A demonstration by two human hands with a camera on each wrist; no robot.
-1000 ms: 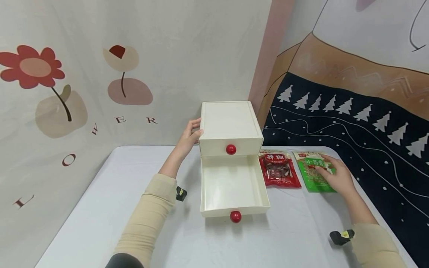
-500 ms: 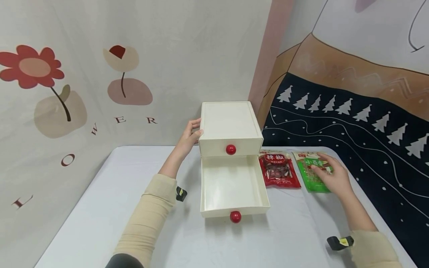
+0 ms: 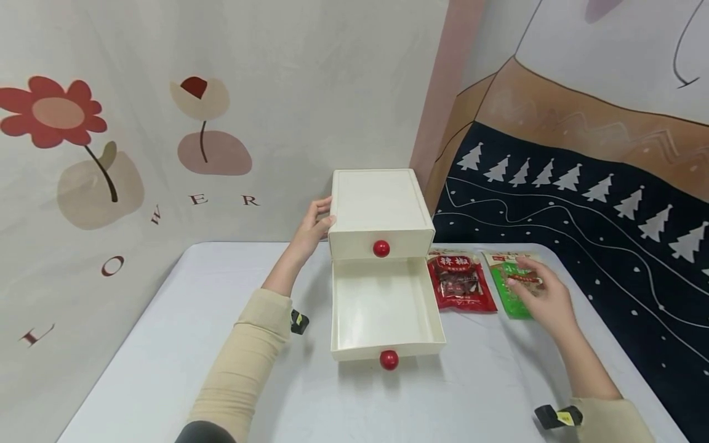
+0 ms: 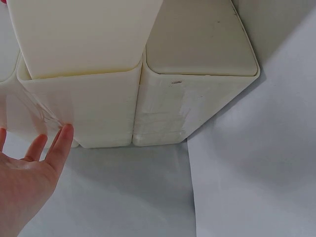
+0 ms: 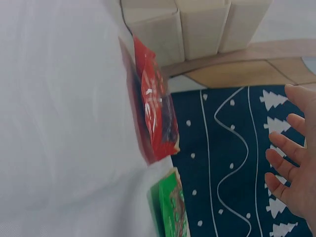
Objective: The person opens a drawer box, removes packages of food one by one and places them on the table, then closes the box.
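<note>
A white drawer cabinet [image 3: 382, 200] with red round knobs stands at the back of the table, its lower drawer [image 3: 382, 301] pulled out with nothing inside. My left hand [image 3: 312, 227] touches the cabinet's left side with extended fingers; the left wrist view shows the fingertips [image 4: 64, 133] at its white wall. To the right of the cabinet lies a red packet [image 3: 462, 282] of dried chillies. Beside that is a green packet [image 3: 515, 301], partly hidden behind my right hand [image 3: 548, 298]. In the right wrist view the right hand's fingers are spread, apart from both packets, holding nothing.
The white-covered table [image 3: 471, 394] ends close behind the cabinet at a wall cloth [image 3: 288, 111] printed with flowers. A dark cloth [image 3: 554, 209] with white trees hangs along the right edge. Black wrist cameras [image 3: 558, 416] sit on both arms.
My right hand has moved left and toward me, lifting off the green packet, which stays in place. The left hand, cabinet and open drawer have not moved.
</note>
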